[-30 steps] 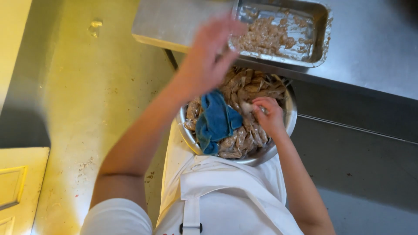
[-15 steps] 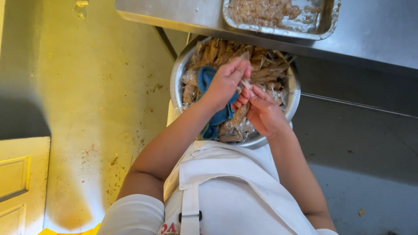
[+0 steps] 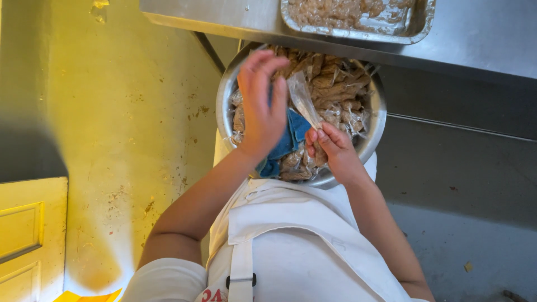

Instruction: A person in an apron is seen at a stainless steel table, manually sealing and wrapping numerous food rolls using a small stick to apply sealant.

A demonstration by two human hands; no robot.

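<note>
Right hand pinches a small clear plastic bag by its lower end, over a metal bowl full of filled brown packets. Left hand open, fingers spread, just beside the bag, above a blue cloth. Metal tray on the counter beyond.

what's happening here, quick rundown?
A person in a white apron is working over a round metal bowl piled with small clear bags of brownish filling. The right hand pinches one small clear bag at its lower end, and the left hand hovers open over the bowl beside it. A blue cloth lies in the bowl. A metal tray of brownish mix sits on the steel counter.
</note>
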